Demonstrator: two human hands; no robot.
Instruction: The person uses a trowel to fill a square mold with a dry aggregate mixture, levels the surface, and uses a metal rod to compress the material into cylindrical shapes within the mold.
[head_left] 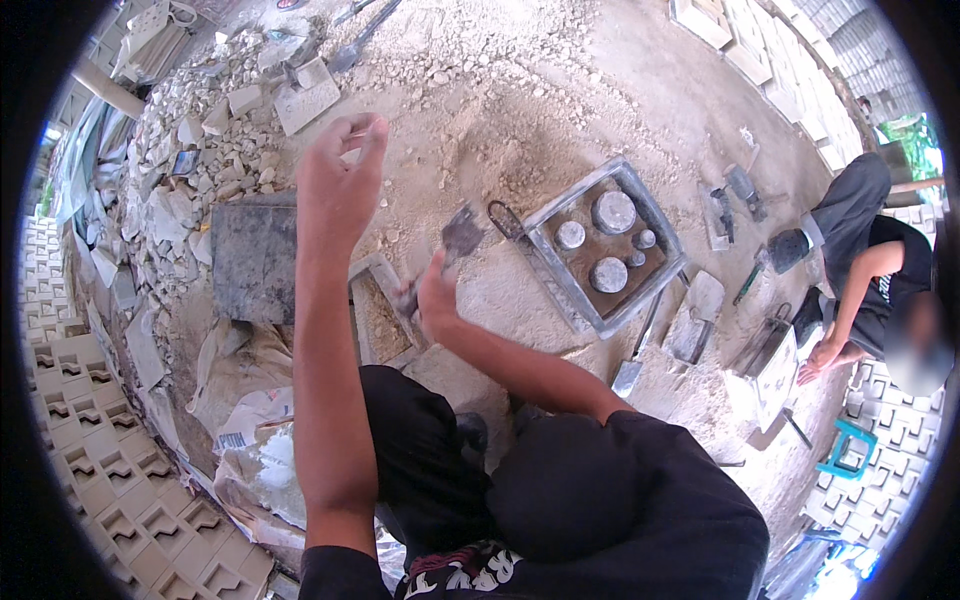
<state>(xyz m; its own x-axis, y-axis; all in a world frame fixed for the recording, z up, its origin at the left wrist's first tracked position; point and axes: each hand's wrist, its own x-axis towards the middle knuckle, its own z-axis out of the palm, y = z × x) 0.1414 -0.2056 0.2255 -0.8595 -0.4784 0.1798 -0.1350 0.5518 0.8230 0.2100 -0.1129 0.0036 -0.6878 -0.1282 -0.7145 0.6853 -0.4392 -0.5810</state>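
My left hand [345,180] is raised above the ground with its fingers curled toward the thumb; whether anything is between the fingertips is hidden. Lower and to its right, my right hand [437,298] grips a trowel, its flat dark blade [462,236] pointing away from me and slightly blurred. Beneath that hand lies a shallow rectangular frame [385,330] with pale, sandy material inside. To the right, a square grey mould frame [655,212] surrounds several round grey blocks, among them a large cylinder [613,212].
A dark square slab [253,262] lies left beside rubble [215,140]. A shovel [360,38] is at the far left. Right of the mould are a small spade [628,378] and a grey tray [693,320]. Another person [870,260] crouches at right near a teal stool [850,450].
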